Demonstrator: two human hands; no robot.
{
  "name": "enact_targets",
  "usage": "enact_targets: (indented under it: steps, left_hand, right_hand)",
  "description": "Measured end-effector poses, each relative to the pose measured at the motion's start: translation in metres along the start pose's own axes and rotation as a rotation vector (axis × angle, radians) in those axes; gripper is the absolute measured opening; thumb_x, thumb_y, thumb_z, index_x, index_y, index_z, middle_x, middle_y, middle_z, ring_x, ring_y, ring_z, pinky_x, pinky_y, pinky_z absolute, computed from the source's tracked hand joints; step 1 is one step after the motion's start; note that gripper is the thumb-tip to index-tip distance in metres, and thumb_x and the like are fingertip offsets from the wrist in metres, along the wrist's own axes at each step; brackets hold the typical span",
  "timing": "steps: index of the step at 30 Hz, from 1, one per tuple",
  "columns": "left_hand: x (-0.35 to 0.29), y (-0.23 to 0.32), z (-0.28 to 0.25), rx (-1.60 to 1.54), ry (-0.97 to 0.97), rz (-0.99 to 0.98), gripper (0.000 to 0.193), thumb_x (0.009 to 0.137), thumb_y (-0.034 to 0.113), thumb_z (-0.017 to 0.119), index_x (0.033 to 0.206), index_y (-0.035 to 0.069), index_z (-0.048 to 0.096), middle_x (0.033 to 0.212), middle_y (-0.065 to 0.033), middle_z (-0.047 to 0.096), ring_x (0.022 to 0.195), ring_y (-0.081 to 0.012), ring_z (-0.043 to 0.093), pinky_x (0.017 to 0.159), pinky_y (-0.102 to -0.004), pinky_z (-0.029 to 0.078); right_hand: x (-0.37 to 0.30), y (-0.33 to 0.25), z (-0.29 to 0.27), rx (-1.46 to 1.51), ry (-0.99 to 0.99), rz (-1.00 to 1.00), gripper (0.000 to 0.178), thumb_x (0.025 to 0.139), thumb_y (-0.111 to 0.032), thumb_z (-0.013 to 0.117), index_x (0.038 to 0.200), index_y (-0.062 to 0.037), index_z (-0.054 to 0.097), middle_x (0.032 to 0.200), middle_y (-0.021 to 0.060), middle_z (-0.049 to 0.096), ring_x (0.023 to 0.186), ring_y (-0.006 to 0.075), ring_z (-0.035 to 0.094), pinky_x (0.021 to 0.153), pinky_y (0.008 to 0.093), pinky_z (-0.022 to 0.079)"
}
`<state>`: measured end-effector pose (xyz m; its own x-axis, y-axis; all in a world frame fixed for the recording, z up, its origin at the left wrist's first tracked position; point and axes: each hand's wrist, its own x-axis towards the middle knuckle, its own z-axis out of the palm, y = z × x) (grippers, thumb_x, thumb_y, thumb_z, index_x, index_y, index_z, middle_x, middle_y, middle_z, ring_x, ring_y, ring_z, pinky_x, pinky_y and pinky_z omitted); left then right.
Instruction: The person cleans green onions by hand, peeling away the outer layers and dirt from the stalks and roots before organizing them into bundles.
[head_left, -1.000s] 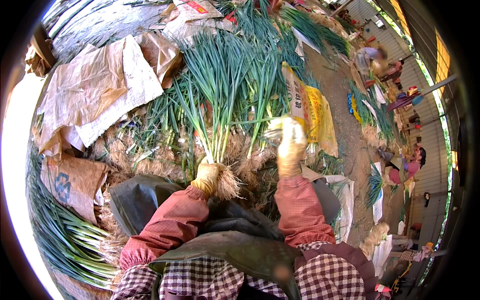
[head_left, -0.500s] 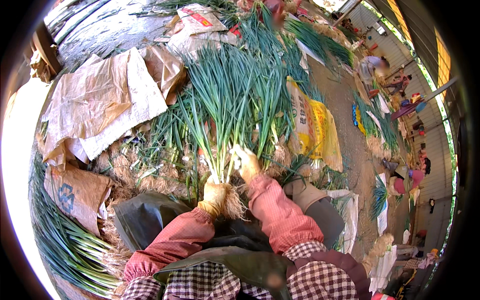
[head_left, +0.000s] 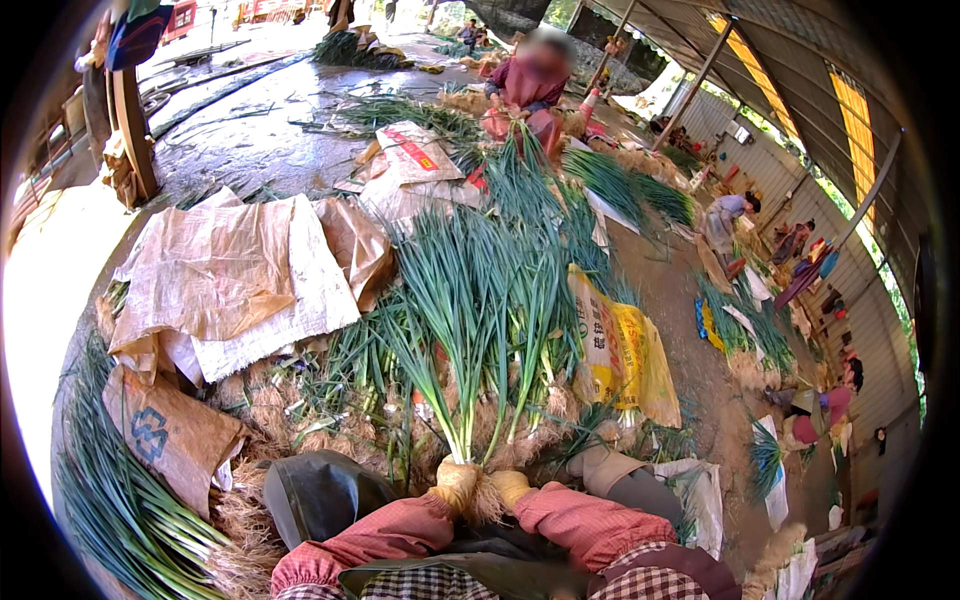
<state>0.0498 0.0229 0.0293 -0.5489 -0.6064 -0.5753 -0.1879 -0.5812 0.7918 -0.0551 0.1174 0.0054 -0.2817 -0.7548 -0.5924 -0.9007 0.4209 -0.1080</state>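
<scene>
Both hands are down low, near the person, and they meet at the root end of one bunch of green onions (head_left: 470,330). The left hand (head_left: 455,483) wears a yellow glove and is closed around the bunch just above its roots. The right hand (head_left: 512,486) wears a yellow glove too and is closed on the same bunch, touching it from the right side. Pink sleeves (head_left: 385,535) cover both arms.

The bunch stands up from the hands and leans away, with its long green leaves pointing far. Its pale hairy roots (head_left: 487,500) hang between the two gloves.

More green onions lie in a big pile (head_left: 540,250) on the ground behind the bunch. To the left lies a wide, crumpled tan sack (head_left: 230,270). A brown sack with a blue mark (head_left: 165,430) lies nearer, on the left. Another heap of green onions (head_left: 110,510) lies at the near left edge. To the right of the pile sits a yellow bag (head_left: 630,350). A dark boot (head_left: 315,490) shows just left of the arms.

Far off, a person in dark red (head_left: 525,85) sits among the onions. More people work far to the right.
</scene>
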Motion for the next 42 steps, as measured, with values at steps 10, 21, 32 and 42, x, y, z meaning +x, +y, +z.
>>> enact_targets:
  steps: [10, 21, 32, 42]
  left_hand:
    - [0.023, 0.002, -0.027, 0.830, -0.445, 0.711, 0.027, 0.065, 0.032, 0.066, 0.075, 0.007, 0.064, 0.068, -0.0131, 0.061, 0.067, -0.0273, 0.061, 0.060, -0.0335, 0.048]
    - [0.006, 0.040, -0.023, 0.907, -0.445, 0.821, 0.022, 0.065, 0.022, 0.067, 0.081, 0.007, 0.063, 0.074, -0.0139, 0.062, 0.073, -0.0284, 0.062, 0.065, -0.0335, 0.049]
    - [0.067, -0.042, -0.027, -0.312, -0.432, -0.079, 0.020, 0.081, 0.019, 0.053, 0.083, -0.001, 0.058, 0.068, -0.0094, 0.057, 0.059, -0.0215, 0.056, 0.057, -0.0326, 0.045]
    - [0.005, 0.077, -0.008, -0.222, -0.022, 0.090, 0.022, 0.076, 0.015, 0.060, 0.091, -0.001, 0.057, 0.073, -0.0080, 0.059, 0.059, -0.0168, 0.054, 0.054, -0.0314, 0.044]
  right_hand:
    - [0.024, 0.012, 0.020, 0.172, 0.176, 0.161, 0.027, 0.077, -0.028, 0.052, 0.095, -0.0111, 0.064, 0.091, 0.0094, 0.063, 0.079, 0.0254, 0.062, 0.066, 0.0382, 0.049]
    - [-0.045, 0.015, -0.067, 1.321, 0.193, 0.173, 0.051, 0.086, -0.046, 0.045, 0.111, -0.0021, 0.051, 0.090, 0.0054, 0.062, 0.053, 0.0077, 0.044, 0.049, 0.0186, 0.037]
    - [0.049, -0.013, -0.022, 0.763, 0.536, -0.139, 0.037, 0.091, -0.035, 0.039, 0.104, -0.0044, 0.056, 0.089, 0.0100, 0.062, 0.083, 0.0158, 0.056, 0.078, 0.0280, 0.042]
    - [-0.059, 0.023, 0.023, 0.860, -0.064, 0.098, 0.045, 0.091, -0.041, 0.036, 0.105, -0.0020, 0.054, 0.094, 0.0068, 0.058, 0.076, 0.0103, 0.054, 0.068, 0.0236, 0.044]
